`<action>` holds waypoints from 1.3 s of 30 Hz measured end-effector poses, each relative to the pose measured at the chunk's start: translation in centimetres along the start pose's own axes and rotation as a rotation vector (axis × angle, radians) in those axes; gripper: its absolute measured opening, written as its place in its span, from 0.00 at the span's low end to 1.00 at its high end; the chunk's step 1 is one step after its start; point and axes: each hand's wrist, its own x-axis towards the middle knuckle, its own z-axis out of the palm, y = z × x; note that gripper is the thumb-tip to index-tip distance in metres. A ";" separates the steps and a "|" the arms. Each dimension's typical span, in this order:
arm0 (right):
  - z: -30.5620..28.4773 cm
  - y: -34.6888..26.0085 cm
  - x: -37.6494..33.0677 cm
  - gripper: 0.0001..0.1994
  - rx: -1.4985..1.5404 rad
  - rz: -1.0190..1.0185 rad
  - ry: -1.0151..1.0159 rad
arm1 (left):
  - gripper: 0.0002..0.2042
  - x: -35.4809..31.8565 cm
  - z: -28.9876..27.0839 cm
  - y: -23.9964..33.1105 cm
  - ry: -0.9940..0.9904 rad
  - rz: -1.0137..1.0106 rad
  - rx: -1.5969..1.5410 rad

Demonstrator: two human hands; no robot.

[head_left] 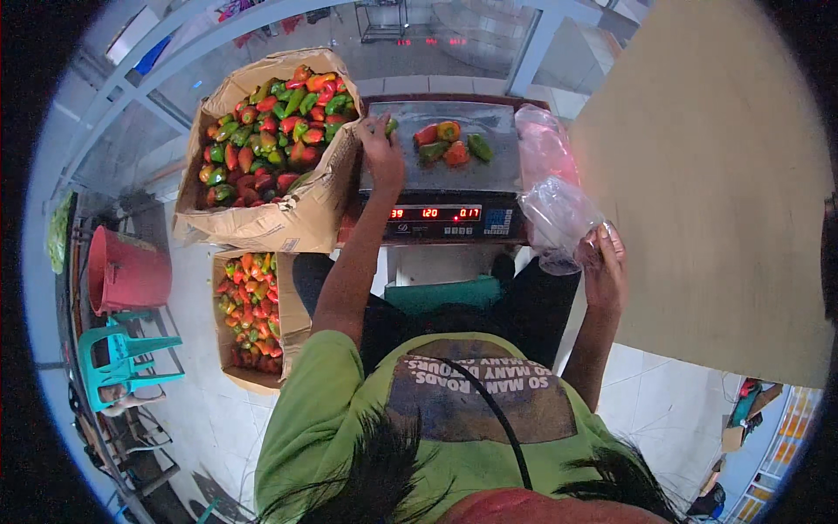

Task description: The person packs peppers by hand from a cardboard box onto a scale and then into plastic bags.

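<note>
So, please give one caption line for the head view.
Left hand places a green pepper on the scale; right hand holds a plastic bag.

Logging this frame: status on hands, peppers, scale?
Left hand at scale pan edge, holding a green pepper. Right hand grips clear plastic bag. Four peppers on pan. Pepper box alongside, nothing blocking.

Scale platform (436, 175): brushed metal, dull sheen.
Bag (559, 218): thin clear plastic, crinkled, glossy.
Upper box (288, 218): brown cardboard, matt, creased.
Peppers (445, 140): smooth, glossy skin.
Board (707, 192): light wood, matt.
Bucket (127, 271): red plastic, smooth.
</note>
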 end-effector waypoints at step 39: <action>10.1 5.3 -1.2 0.11 -1.230 -0.774 -0.901 | 0.21 -7.8 -12.6 6.2 -1.229 -0.210 -0.537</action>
